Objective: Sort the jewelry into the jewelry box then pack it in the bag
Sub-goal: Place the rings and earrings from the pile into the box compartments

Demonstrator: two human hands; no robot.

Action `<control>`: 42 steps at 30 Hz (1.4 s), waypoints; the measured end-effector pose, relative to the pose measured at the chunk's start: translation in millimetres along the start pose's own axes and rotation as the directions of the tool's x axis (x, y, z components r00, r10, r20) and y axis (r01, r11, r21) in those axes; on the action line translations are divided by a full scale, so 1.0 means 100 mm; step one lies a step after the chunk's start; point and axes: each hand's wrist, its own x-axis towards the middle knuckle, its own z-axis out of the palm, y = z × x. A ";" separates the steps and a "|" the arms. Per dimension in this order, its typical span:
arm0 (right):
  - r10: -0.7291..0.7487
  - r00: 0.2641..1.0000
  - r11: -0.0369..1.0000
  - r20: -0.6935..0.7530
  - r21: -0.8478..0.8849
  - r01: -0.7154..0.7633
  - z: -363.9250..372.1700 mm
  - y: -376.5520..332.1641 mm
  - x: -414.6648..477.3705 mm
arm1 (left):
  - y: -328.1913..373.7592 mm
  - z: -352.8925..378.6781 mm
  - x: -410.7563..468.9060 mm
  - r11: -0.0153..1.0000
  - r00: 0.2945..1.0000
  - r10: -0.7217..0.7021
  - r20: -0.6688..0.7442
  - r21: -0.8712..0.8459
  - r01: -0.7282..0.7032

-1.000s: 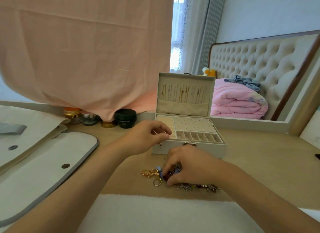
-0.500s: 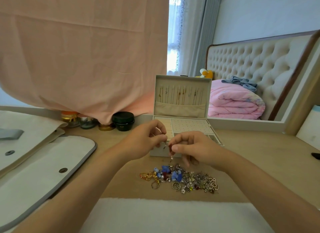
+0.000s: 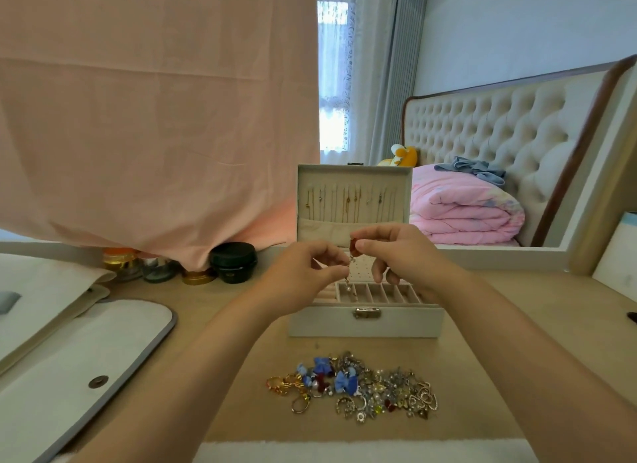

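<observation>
I see the drop earring held in the air above the open jewelry box, over the front row of narrow compartments. Its dark red stone sits at the top and a thin chain hangs down from it towards the leftmost slot.

My right hand pinches the red stone between thumb and forefinger, with the other fingers loosely curled below. My left hand pinches the chain just under the stone, again thumb against forefinger, the rest of the fingers folded in. The two hands nearly touch at the earring.

The box stands on the table with its metal clasp facing me. Its lid stands upright, and a row of necklaces hangs inside it above a fabric pocket.

The jewelry pile lies on the table just in front of the box: blue bows, gold rings, and silver pieces tangled together.

The bag, pale with a grey edge and a snap button, lies flat at the left, well apart from the box. Behind it, several jars stand under the hem of a pink cloth.
</observation>
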 end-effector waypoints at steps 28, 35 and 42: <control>-0.087 0.987 0.838 0.133 -0.527 0.144 0.14 0.36 0.16 | -0.28 0.20 0.07 0.977 0.999 0.047 0.009 0.207 -0.047; -0.092 0.990 0.769 0.109 -0.623 0.141 0.14 0.39 0.14 | -0.26 0.23 0.04 0.963 0.998 0.067 -0.011 0.263 -0.061; -0.154 0.982 0.662 0.111 -0.726 0.186 0.17 0.35 0.09 | -0.28 0.27 0.05 0.946 0.995 0.092 -0.037 0.317 -0.075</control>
